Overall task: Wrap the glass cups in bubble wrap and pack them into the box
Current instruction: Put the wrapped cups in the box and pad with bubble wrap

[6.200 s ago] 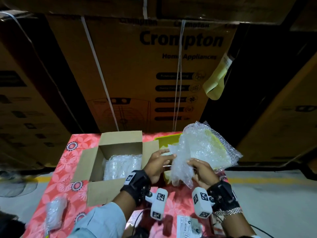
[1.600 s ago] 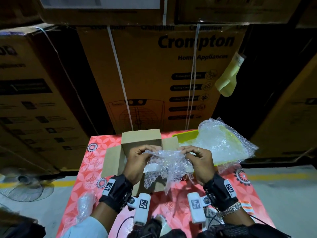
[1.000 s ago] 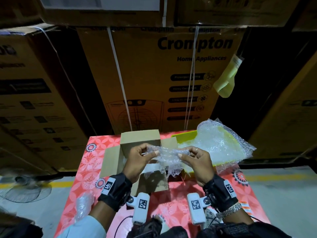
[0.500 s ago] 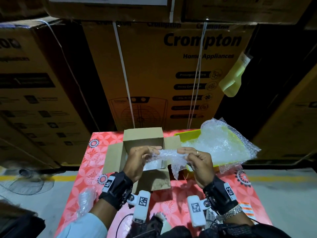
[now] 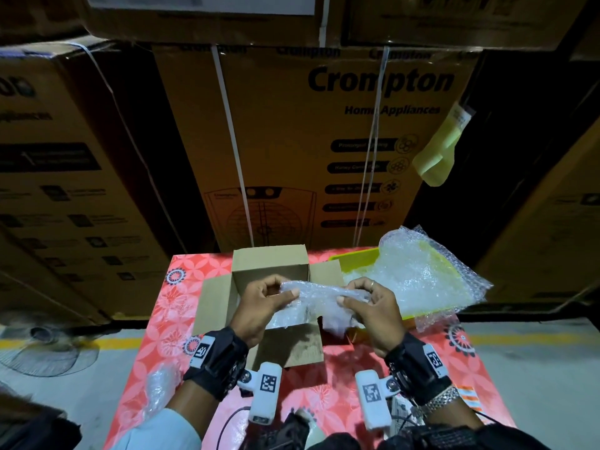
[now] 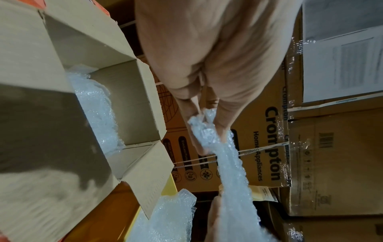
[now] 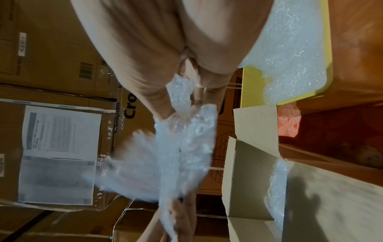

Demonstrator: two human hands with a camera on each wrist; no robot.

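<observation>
At the far left edge of the worktop (image 5: 156, 323), with its red floral cover, lies a small bubble-wrapped bundle (image 5: 159, 389) — it may hold a cup, though nothing inside can be made out. Next comes the open cardboard box (image 5: 269, 264), flaps spread; the left wrist view shows a wrapped bundle (image 6: 97, 111) already lying against one inner wall, with room beside it.

Above the box the left hand (image 5: 259, 306) pinches one end of a sheet of bubble wrap (image 5: 319, 293) between thumb and fingers, and the right hand (image 5: 370, 310) pinches the other end, so the sheet is stretched into a loose, bunched strip between them. A corner hangs down near the right hand.

The step in hand looks like readying a fresh sheet, not wrapping: no glass cup shows inside it. The next move likely calls for opening the sheet flat and bringing a cup to it — yet no bare cup is visible anywhere.

To the right, a yellow tray (image 5: 357, 258) carries a heap of spare bubble wrap (image 5: 418, 271), which hides whatever lies beneath. The box floor is mostly hidden behind the hands in the head view, and the hanging part of the sheet is blurred in the right wrist view.
</observation>
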